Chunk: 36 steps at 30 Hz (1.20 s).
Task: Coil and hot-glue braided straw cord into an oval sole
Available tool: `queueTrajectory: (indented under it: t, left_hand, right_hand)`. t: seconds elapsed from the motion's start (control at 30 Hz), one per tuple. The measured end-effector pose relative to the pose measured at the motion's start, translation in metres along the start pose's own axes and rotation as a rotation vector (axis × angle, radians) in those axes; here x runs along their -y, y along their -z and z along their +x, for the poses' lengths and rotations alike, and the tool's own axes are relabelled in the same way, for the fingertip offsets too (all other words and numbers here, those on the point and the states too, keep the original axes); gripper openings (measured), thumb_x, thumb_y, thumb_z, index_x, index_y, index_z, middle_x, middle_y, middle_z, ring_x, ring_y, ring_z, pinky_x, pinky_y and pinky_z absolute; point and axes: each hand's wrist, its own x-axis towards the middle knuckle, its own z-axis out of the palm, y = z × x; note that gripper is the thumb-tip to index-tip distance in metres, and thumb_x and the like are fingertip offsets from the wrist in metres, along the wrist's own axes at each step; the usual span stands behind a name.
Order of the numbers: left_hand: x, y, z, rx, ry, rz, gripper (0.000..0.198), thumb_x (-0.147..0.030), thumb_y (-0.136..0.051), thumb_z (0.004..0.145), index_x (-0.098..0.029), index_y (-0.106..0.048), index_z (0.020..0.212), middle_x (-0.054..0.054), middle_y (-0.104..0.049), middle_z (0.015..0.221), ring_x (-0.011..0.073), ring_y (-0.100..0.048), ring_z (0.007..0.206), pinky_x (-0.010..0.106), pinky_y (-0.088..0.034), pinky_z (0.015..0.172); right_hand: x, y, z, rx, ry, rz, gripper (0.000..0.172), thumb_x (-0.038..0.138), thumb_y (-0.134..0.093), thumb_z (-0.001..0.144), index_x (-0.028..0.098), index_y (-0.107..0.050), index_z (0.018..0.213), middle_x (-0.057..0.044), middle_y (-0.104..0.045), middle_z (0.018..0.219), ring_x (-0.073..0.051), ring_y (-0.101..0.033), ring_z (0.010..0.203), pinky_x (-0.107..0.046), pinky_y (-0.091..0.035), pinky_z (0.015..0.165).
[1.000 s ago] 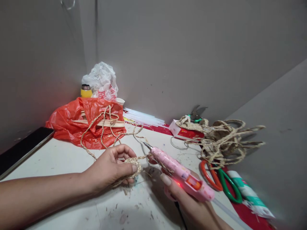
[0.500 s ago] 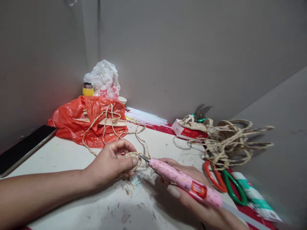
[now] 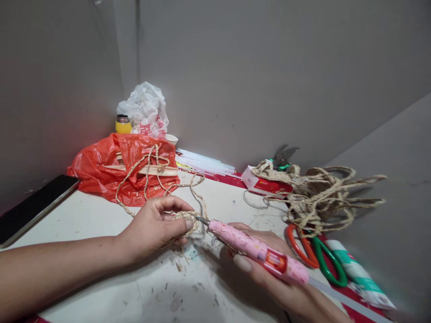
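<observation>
A small coil of braided straw cord (image 3: pixel 184 218) is pinched between the thumb and fingers of my left hand (image 3: pixel 161 224), a little above the table. My right hand (image 3: pixel 266 269) is wrapped round a pink hot glue gun (image 3: pixel 245 242), its metal nozzle touching or very close to the coil's right edge. A clear glue stick (image 3: pixel 340 298) sticks out of the gun's back end. From the coil, loose braided cord (image 3: pixel 198 195) runs back over a red plastic bag (image 3: pixel 97 166). The fingers under the gun are partly hidden.
A phone (image 3: pixel 37 206) lies at left. Behind stand a yellow bottle (image 3: pixel 123 125) and a white plastic bag (image 3: pixel 144 107), with glue sticks (image 3: pixel 205 162) beside them. At right are a heap of braided cord (image 3: pixel 323 193), orange and green handles (image 3: pixel 328 264) and a teal-white roll (image 3: pixel 357 271).
The glue gun has shifted slightly left and up in the picture, its nozzle staying at the coil. My left hand keeps its pinch, almost unmoved.
</observation>
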Motion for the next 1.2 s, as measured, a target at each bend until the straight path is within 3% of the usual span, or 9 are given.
queueTrajectory:
  t: [0.1,0.27,0.33,0.43,0.9,1.07,1.2]
  left_hand:
    - [-0.002,0.0,-0.001,-0.01,0.016,0.012,0.034,-0.032,-0.081,0.067,-0.016,-0.062,0.09,-0.001,-0.064,0.059,0.0096,-0.058,0.049,0.02,-0.047,0.051]
    - [-0.006,-0.002,-0.002,-0.025,0.025,0.042,0.035,-0.032,-0.081,0.067,-0.014,-0.063,0.09,-0.001,-0.064,0.056,0.0086,-0.057,0.047,0.016,-0.041,0.046]
    - [-0.007,-0.003,-0.003,-0.024,0.018,0.048,0.035,-0.031,-0.08,0.067,-0.013,-0.063,0.092,-0.001,-0.065,0.057,0.0081,-0.057,0.047,0.016,-0.041,0.046]
    - [-0.007,-0.002,-0.003,-0.023,0.008,0.052,0.034,-0.029,-0.079,0.068,-0.012,-0.062,0.092,-0.001,-0.065,0.058,0.0079,-0.057,0.049,0.017,-0.042,0.048]
    - [-0.004,0.001,-0.002,-0.023,-0.034,0.047,0.036,-0.031,-0.078,0.07,-0.011,-0.063,0.097,0.001,-0.067,0.061,0.0079,-0.056,0.05,0.016,-0.041,0.048]
    - [-0.006,0.0,-0.002,-0.023,-0.036,0.03,0.034,-0.031,-0.078,0.071,-0.012,-0.062,0.094,-0.001,-0.065,0.055,0.0037,-0.048,0.042,0.014,-0.032,0.04]
    - [-0.005,-0.001,-0.003,-0.026,-0.031,-0.007,0.035,-0.031,-0.079,0.069,-0.013,-0.062,0.092,-0.001,-0.065,0.058,0.0056,-0.052,0.045,0.015,-0.038,0.044]
  right_hand:
    - [0.004,0.009,0.005,0.2,0.093,-0.091,0.021,0.038,-0.065,0.078,0.025,-0.081,0.073,-0.004,-0.071,0.066,-0.024,-0.066,0.063,-0.034,-0.051,0.066]
    - [-0.001,0.021,0.01,0.298,0.204,-0.209,0.026,0.032,-0.06,0.084,0.023,-0.078,0.1,-0.006,-0.075,0.075,-0.029,-0.071,0.082,-0.035,-0.056,0.073]
    - [-0.004,0.022,0.01,0.337,0.267,-0.263,0.025,0.03,-0.057,0.087,0.022,-0.076,0.1,-0.008,-0.076,0.085,-0.03,-0.071,0.09,-0.036,-0.057,0.074]
    - [-0.008,0.022,0.009,0.332,0.303,-0.303,0.026,0.03,-0.053,0.089,0.021,-0.074,0.101,-0.009,-0.076,0.094,-0.03,-0.071,0.094,-0.036,-0.057,0.075]
    - [-0.009,0.025,0.008,0.352,0.378,-0.308,0.039,0.029,-0.052,0.092,0.024,-0.064,0.129,-0.009,-0.077,0.097,-0.031,-0.072,0.096,-0.035,-0.059,0.077]
    - [-0.009,0.024,0.007,0.33,0.379,-0.317,0.034,0.032,-0.052,0.094,0.023,-0.068,0.122,-0.009,-0.077,0.084,-0.032,-0.073,0.092,-0.036,-0.059,0.073]
    - [-0.006,0.023,0.007,0.313,0.386,-0.318,0.034,0.032,-0.051,0.094,0.025,-0.067,0.123,-0.007,-0.077,0.085,-0.03,-0.073,0.088,-0.036,-0.059,0.072]
